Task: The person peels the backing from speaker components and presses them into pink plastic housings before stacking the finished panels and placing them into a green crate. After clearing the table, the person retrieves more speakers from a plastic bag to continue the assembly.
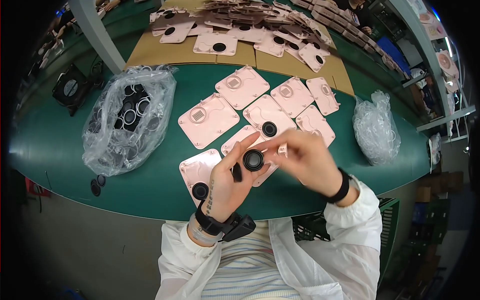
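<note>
My left hand (231,182), palm up with fingers curled, cradles a black round ringed part (253,160). A second dark piece (236,172) lies against its palm, seen edge-on. My right hand (305,160) reaches in from the right, thumb and forefinger pinching the round part's right edge. Beneath and beyond the hands lie several pale pink plastic panels (207,122) with rounded corners and slotted circles. One panel (260,111) carries a black round part (269,129). Another panel (197,167), left of my left hand, has a similar black part (200,190) near its lower end.
A clear plastic bag (160,100) full of black round parts stands at the left, with loose black discs (95,187) near the table edge. Another plastic bag (376,127) sits at the right. Pink panels are piled on cardboard (240,59) at the far side of the green table (145,192).
</note>
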Demonstrator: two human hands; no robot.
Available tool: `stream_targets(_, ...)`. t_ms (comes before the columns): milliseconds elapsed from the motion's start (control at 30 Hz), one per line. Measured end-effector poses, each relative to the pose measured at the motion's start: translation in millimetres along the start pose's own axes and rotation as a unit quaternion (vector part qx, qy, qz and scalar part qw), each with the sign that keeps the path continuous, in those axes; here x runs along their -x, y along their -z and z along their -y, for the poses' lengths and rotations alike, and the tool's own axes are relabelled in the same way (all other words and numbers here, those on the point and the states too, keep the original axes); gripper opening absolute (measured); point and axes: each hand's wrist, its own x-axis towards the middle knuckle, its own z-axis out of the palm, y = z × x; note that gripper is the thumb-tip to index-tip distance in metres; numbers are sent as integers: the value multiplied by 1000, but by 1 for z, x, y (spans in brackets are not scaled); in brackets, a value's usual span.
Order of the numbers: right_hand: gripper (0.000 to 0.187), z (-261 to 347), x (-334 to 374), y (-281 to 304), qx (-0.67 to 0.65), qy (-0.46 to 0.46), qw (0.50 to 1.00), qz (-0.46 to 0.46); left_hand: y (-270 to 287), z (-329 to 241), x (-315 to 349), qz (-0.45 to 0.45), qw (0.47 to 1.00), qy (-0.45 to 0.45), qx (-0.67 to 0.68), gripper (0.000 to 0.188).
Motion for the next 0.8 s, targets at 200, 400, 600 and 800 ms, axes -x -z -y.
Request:
stream_targets(200, 29, 12, 32, -21, 36, 36, 999, 6, -18, 16, -1, 36, 999, 20, -20, 61)
stream_targets(400, 22, -3, 47, -18, 51, 50, 994, -83, -30, 35, -4, 17, 999, -7, -51, 65)
stream_targets(600, 12, -23, 60, 5, -162, -160, 968, -104, -17, 44, 9, -16, 983, -58, -176, 44)
stream_targets(800, 11, -36, 71, 11, -255, -190, 942, -105, -25, 53, 13, -49, 940, -82, -327, 13)
